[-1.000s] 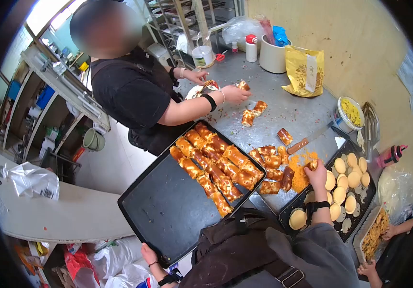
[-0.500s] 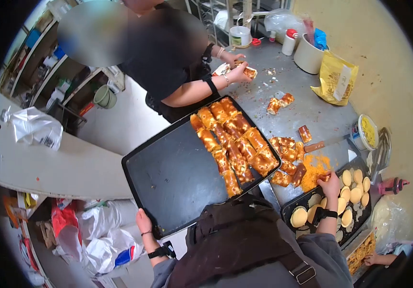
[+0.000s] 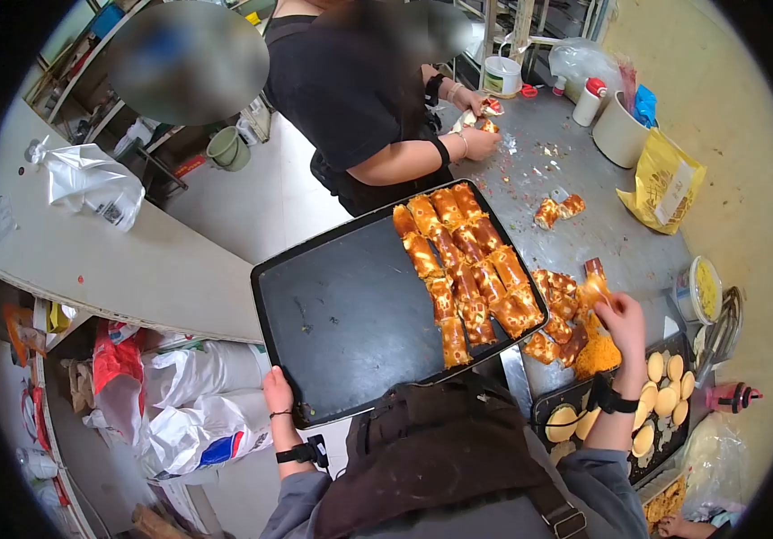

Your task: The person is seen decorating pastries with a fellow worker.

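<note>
My left hand (image 3: 279, 395) grips the near-left edge of a black baking tray (image 3: 333, 296), its fingers partly under the rim. Glossy brown-and-yellow bread rolls (image 3: 467, 260) lie in rows on the tray's right half; the left half shows bare metal with a few crumbs. Over the steel table, my right hand (image 3: 622, 322) pinches a bread roll (image 3: 591, 293), blurred and orange at the surface. Just below that hand is a pile of orange shreds (image 3: 599, 356). Loose cut rolls (image 3: 555, 296) lie between the pile and the tray.
A co-worker (image 3: 342, 99) across the tray handles filled bread pieces. On the steel table (image 3: 530, 189) stand a yellow bag (image 3: 667, 184), a white pot (image 3: 620, 135) and a tub of yellow filling (image 3: 697, 289). Round pale cakes (image 3: 665, 386) sit on another black tray at right.
My right hand has lifted the bread roll away from the orange shreds towards the loose rolls. The view has shifted, while my left hand keeps its hold on the tray.
</note>
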A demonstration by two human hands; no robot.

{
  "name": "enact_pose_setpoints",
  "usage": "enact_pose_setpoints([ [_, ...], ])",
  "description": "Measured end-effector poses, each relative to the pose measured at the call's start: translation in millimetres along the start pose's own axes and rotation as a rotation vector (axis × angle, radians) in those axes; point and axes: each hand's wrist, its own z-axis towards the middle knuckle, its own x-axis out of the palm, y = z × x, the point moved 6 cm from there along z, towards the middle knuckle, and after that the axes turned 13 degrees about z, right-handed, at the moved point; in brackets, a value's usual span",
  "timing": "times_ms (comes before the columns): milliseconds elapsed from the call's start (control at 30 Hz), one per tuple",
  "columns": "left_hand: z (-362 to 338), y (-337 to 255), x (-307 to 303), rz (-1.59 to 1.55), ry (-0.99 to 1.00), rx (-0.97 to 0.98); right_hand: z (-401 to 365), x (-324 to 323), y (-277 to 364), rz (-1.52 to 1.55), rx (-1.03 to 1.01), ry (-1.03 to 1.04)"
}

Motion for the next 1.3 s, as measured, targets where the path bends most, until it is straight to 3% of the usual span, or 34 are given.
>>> enact_pose_setpoints([
  [100, -3.0, -1.8, -3.5, 0.022, -0.011, -0.007, 7.7, 72.4, 89.5, 0.09, -0.262, 0.116],
  [167, -5.9, -9.8, -9.7, 0.047, 0.018, -0.026, 13.7, 131.0, 118.9, 0.292, -0.277, 0.282],
  [233, -8.5, -8.7, -12.5, 0.04, 0.007, -0.026, 9.8, 181.4, 151.5, 0.323, -0.208, 0.42],
  [300, -14.4, -15.4, -20.3, 0.03, -0.001, -0.026, 19.1, 239.8, 161.1, 0.308, -0.263, 0.537],
  [367, -18.4, -20.1, -25.8, 0.022, -0.007, -0.02, 21.6, 281.7, 181.7, 0.282, -0.202, 0.676],
  [567, -26.0, -30.6, -36.2, 0.006, -0.027, -0.027, 47.1, 383.4, 207.3, -0.217, -0.235, 0.616],
  [800, -25.8, -28.9, -37.2, 0.007, -0.056, -0.01, 65.8, 410.4, 193.9, -0.415, -0.312, 0.481],
  [967, -26.8, -31.4, -37.0, 0.006, -0.003, -0.02, 72.2, 408.4, 196.9, -0.511, -0.424, 0.557],
  [1133, -30.4, -33.4, -39.7, 0.011, -0.031, 0.001, 67.6, 349.0, 220.8, -0.412, -0.468, 0.628],
  [1200, -27.1, -27.6, -33.1, 0.0, -0.019, 0.013, 59.9, 301.2, 225.3, -0.397, -0.492, 0.677],
  [1267, -22.0, -19.7, -27.8, 0.013, -0.038, 0.008, 53.0, 252.7, 207.5, -0.332, -0.604, 0.596],
  [1300, -19.0, -10.0, -20.7, 0.026, -0.061, 0.02, 45.8, 223.0, 198.3, -0.334, -0.531, 0.617],
])
